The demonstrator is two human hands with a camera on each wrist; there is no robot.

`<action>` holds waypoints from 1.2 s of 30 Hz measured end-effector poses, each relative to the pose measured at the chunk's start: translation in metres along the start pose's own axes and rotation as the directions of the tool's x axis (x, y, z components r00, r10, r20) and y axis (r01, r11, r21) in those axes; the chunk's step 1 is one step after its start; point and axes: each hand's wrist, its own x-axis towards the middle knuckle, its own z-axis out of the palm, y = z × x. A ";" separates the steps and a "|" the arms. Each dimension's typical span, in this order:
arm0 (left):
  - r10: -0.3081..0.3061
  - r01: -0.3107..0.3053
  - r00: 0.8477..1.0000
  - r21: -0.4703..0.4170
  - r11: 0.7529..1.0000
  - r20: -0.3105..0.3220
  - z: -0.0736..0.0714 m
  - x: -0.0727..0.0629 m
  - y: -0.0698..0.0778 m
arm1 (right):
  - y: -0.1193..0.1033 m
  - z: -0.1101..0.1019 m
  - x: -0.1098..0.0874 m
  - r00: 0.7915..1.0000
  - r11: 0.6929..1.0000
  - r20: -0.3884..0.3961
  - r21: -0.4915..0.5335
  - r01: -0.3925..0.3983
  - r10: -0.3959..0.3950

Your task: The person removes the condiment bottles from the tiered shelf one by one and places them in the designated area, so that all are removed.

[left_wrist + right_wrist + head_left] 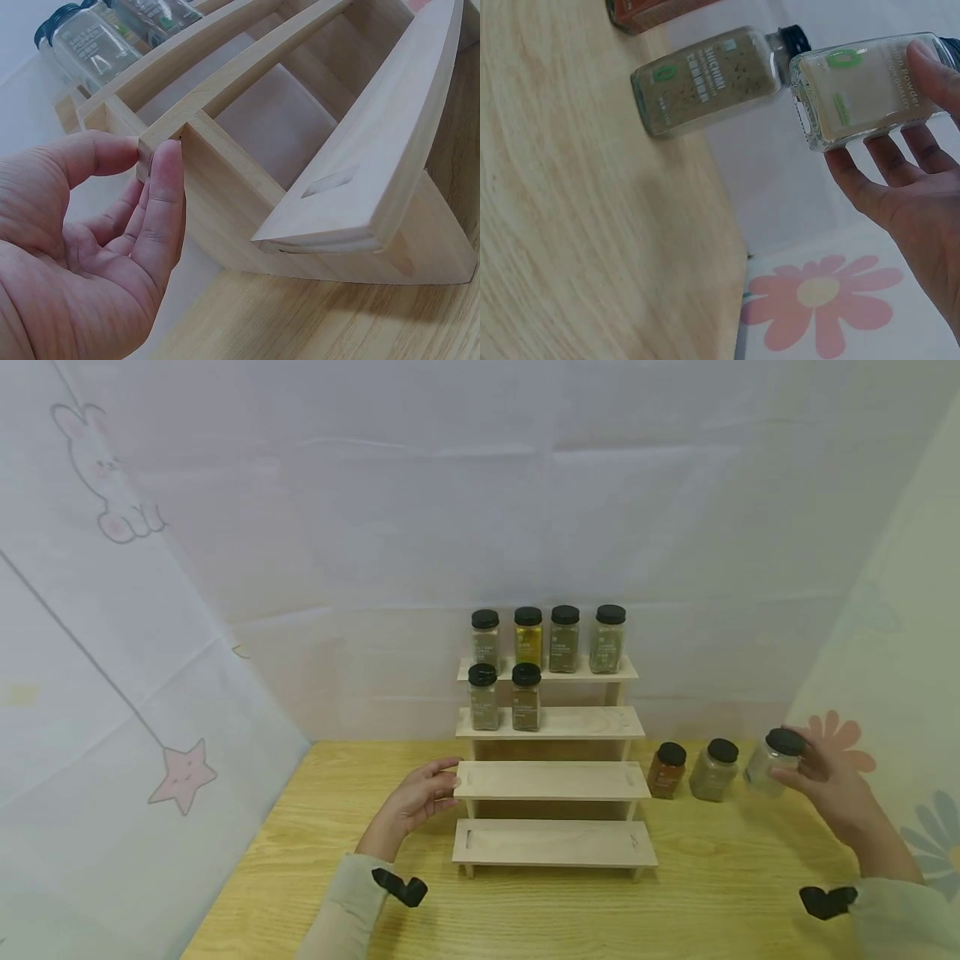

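My left hand [422,793] pinches the left end of a shelf board on the wooden tiered rack [551,779]; in the left wrist view the thumb and fingers [163,191] close on the board's corner. Off to the right, my right hand [832,781] grips a glass spice jar [877,90] with pale powder and a black lid, thumb on the front and fingers behind it. In the right wrist view this jar is above the table. Left of it stand a jar of greyish-green seasoning [712,772] and a jar of reddish-brown spice [667,772].
On the rack's top tier stand several black-lidded jars, one with yellow contents [528,639]. The second tier holds two jars, a brown one [527,700] among them. The rack stands on a wood-grain table [712,893], with a printed cloth [420,527] behind.
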 end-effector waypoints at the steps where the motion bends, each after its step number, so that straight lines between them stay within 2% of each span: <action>1: -0.001 0.001 1.000 -0.001 1.000 0.000 0.000 0.000 0.000 | 0.002 0.000 -0.001 1.000 1.000 -0.004 -0.001 -0.006 0.006; 10: -0.004 0.004 1.000 0.006 1.000 -0.001 0.000 0.001 0.000 | 0.027 -0.004 -0.007 0.999 0.995 -0.020 -0.097 -0.028 0.026; 15: -0.003 0.003 1.000 -0.005 1.000 -0.008 -0.001 0.001 -0.001 | 0.044 -0.003 -0.008 1.000 0.999 -0.010 -0.043 -0.010 0.010; 17: -0.001 0.001 1.000 -0.008 1.000 -0.009 -0.002 0.000 -0.002 | 0.050 -0.002 -0.008 1.000 1.000 0.000 0.004 -0.013 0.013; 22: -0.002 0.001 1.000 -0.007 1.000 -0.007 -0.002 -0.001 0.000 | 0.062 0.001 -0.006 1.000 0.999 0.018 0.044 -0.023 0.023; 26: -0.003 0.003 1.000 -0.007 1.000 -0.006 0.000 -0.002 0.002 | 0.069 0.004 -0.004 1.000 0.997 -0.005 0.082 -0.002 0.003; 29: -0.004 0.004 1.000 -0.011 1.000 -0.008 0.002 -0.002 0.003 | 0.075 0.006 -0.003 1.000 0.987 -0.024 0.157 0.014 -0.010; 33: -0.006 0.006 1.000 -0.007 1.000 -0.010 0.001 -0.001 0.002 | 0.083 0.007 -0.003 1.000 0.979 -0.019 0.203 -0.018 0.022; 36: -0.009 0.009 1.000 0.000 1.000 -0.008 0.001 0.000 0.001 | 0.086 0.006 -0.004 0.997 0.987 0.002 0.140 -0.078 0.079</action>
